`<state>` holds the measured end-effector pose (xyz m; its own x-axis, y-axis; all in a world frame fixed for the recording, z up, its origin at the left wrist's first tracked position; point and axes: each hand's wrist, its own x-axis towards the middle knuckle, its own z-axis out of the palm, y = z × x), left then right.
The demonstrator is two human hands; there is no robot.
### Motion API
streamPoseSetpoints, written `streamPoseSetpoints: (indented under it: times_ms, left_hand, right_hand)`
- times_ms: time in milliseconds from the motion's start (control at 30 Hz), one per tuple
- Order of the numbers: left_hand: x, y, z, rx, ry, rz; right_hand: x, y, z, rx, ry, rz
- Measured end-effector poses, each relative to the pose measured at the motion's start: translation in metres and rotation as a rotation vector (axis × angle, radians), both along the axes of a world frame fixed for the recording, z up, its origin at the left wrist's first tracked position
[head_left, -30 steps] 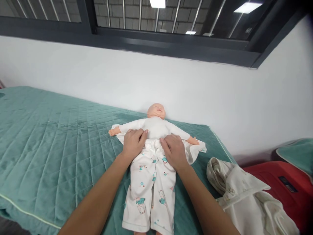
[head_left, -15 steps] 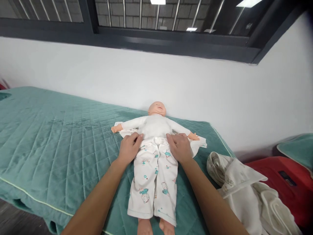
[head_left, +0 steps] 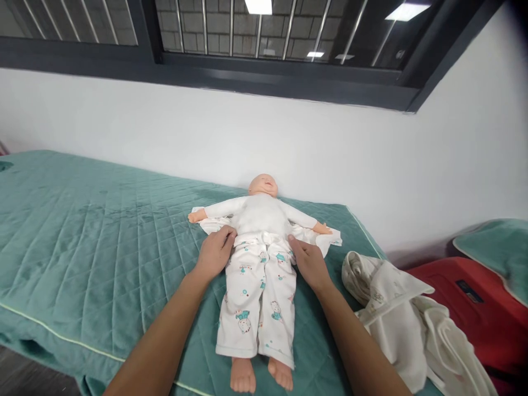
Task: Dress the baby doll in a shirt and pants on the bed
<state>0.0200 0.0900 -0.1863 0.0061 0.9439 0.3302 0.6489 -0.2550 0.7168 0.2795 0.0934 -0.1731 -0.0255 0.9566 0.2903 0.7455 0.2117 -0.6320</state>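
A baby doll [head_left: 264,212] with a white, long-sleeved body lies on its back, arms spread, its head by the wall. White pants [head_left: 256,297] with small cartoon prints cover its legs up to the waist, and the bare feet show below the hems. My left hand [head_left: 216,252] is closed at one side of the waistband, fingers curled against the cloth. At the opposite side my right hand [head_left: 308,263] pinches the waistband edge, thumb uppermost. A white garment [head_left: 325,240] lies spread under the doll's back and arms.
Beneath the doll is a bed with a green quilted cover [head_left: 124,236], set against a white wall [head_left: 165,126] under a dark window frame [head_left: 268,74]. Crumpled white cloths [head_left: 396,313] lie at the right, beside a red plastic piece [head_left: 474,308].
My right hand has shifted outward from the front of the waistband to its side. My left hand has moved slightly outward too. More of the doll's feet shows.
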Motion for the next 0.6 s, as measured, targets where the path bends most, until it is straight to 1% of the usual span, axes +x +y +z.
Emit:
streamPoseSetpoints:
  times_ms: [67, 200, 267, 367, 433, 600]
  left_hand:
    - [-0.002, -0.003, -0.003, -0.004, -0.024, -0.05]
    - [-0.004, -0.008, -0.009, 0.026, -0.073, -0.185]
    - [-0.004, -0.008, -0.01, 0.045, -0.107, -0.211]
    - [0.0, -0.001, -0.008, 0.066, -0.164, -0.18]
    - [0.003, 0.007, -0.005, 0.078, -0.187, -0.147]
    - [0.01, 0.024, -0.003, 0.053, -0.182, -0.058]
  right_hand:
    - [0.001, -0.005, 0.001, -0.046, 0.08, 0.029]
    - [0.004, -0.013, 0.002, -0.077, 0.189, 0.126]
    - [0.006, -0.014, 0.001, -0.106, 0.278, 0.175]
    - [0.009, -0.011, -0.003, -0.148, 0.415, 0.228]
    - [0.009, -0.008, -0.005, -0.164, 0.464, 0.24]
    - [0.005, -0.004, -0.002, -0.201, 0.445, 0.263]
